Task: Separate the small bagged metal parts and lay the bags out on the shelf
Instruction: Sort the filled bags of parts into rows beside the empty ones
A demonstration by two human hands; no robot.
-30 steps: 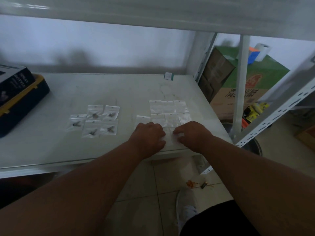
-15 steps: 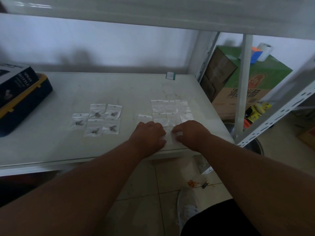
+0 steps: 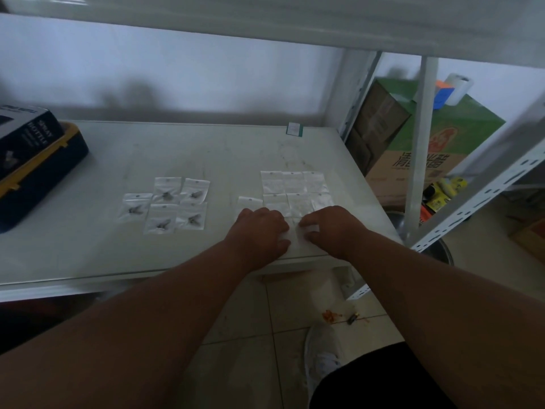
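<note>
At the front edge of the shelf [image 3: 206, 149], the left hand [image 3: 259, 228] and right hand [image 3: 333, 228] rest with curled fingers on one clear bag [image 3: 298, 234] lying between them. Whether they pinch it cannot be told. Five bags holding metal parts [image 3: 165, 203] lie well to the left.

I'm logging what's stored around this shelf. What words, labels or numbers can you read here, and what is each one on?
"SPRAY BOTTLE": white letters running down the side of the dark box at the shelf's left end.
Smaller print on that box: too blurred to read.
Large dark Chinese characters on the green and brown carton right of the shelf: too blurred to read for sure.
Small green-edged tag at the shelf's back: nothing legible.
Bags: no readable print.
</note>
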